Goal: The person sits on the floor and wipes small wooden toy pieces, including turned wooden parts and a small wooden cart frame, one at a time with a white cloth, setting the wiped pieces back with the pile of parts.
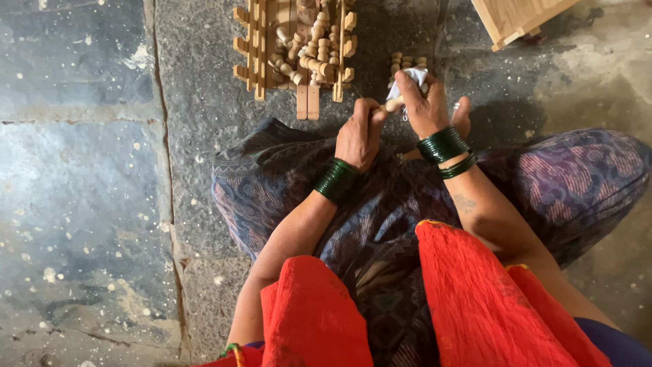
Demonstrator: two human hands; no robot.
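Two hands over stone floor (pixel 88 204), left hand (pixel 358 136) & right hand (pixel 424 105) gripping wooden peg (pixel 392 105), slatted crate (pixel 272 47) nearby

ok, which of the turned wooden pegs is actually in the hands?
The peg between both hands: left hand grips one end, right hand holds a white cloth to it. The others lie heaped on the slatted rack or in a small floor pile.

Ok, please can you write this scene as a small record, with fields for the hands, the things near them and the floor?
left hand: grips one end of a small turned wooden piece
right hand: presses a white cloth on that piece
wrists: green bangles on both
wooden slat rack: ahead of the hands, piled with similar turned pieces
small pile: more pieces beyond the right hand
floor: grey stone slabs, speckled
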